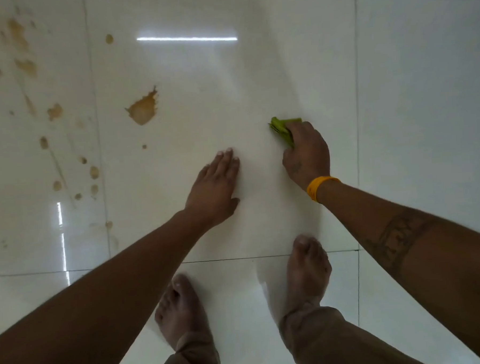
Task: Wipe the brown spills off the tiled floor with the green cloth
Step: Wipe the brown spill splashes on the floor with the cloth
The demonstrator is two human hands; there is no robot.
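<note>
Green cloth (pixel 282 129) is sitting bunched under the right hand (pixel 305 153), whose fingers are curling over it and pressing it to the floor (pixel 424 116) on the big middle tile, right of centre. Only a crumpled edge is showing past the fingertips. The wad's long axis is running roughly from near-right to far-left, and the exposed end is pointing up and left, loosely toward the largest spill (pixel 143 109). The left hand (pixel 215 188) is lying flat on the tile just beside, fingers straight, holding nothing, apparently bracing the crouch.

Where the cloth is working looks already bare of brown. The spills are all lying well to the left: the big splash on the same tile, a small dot (pixel 109 39) farther off, and a scatter of drops and streaks (pixel 27 67) across the next tile.

What could go wrong, to my eye: the tile is glossy and likely damp where it has been wiped, and the bare feet (pixel 307 273) are planted right behind the hands, so a long reach left could slide a foot or the bracing palm. The wad is small, so it may smear the big splash into a thin film rather than lift it. The left forearm could drag through the near drops (pixel 93 172) while reaching across. The faint streaks are easy to miss under the glare.
</note>
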